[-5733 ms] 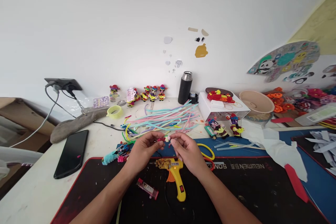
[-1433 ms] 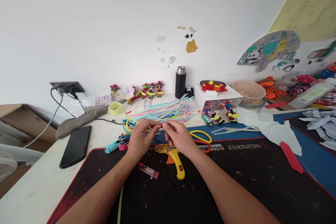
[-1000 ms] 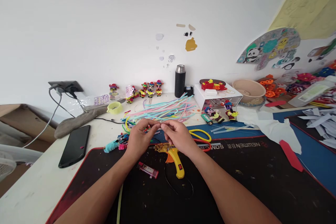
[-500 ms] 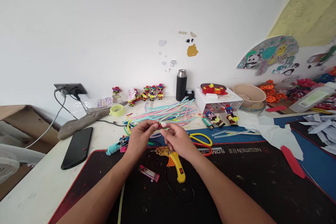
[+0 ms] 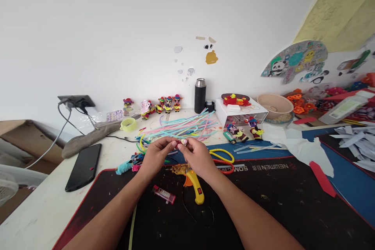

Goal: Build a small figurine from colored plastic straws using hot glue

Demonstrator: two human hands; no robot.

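My left hand (image 5: 155, 157) and my right hand (image 5: 199, 159) meet above the back edge of the dark mat. Between their fingertips is a small red and whitish-yellow piece (image 5: 183, 141), mostly covered, so its kind cannot be made out. Thumb and forefinger of each hand pinch at it. Below my right hand lies a yellow hot glue gun (image 5: 198, 189) with an orange trigger. A small pink-red case (image 5: 164, 194) rests to its left. Just behind my fingers spreads a pile of pastel pipe cleaners (image 5: 187, 125).
Scissors (image 5: 231, 159) with loop handles lie right of my right hand. A phone (image 5: 83, 167) and a driftwood piece (image 5: 84, 140) are left. Several pipe-cleaner figures (image 5: 168, 104), a black thermos (image 5: 200, 97), a white box (image 5: 241, 113) and a beige bowl (image 5: 274, 105) stand along the wall.
The view has shifted slightly, so the scene sits a little further left. Both hands still pinch the small piece, which has turned slightly and shows more whitish-yellow.
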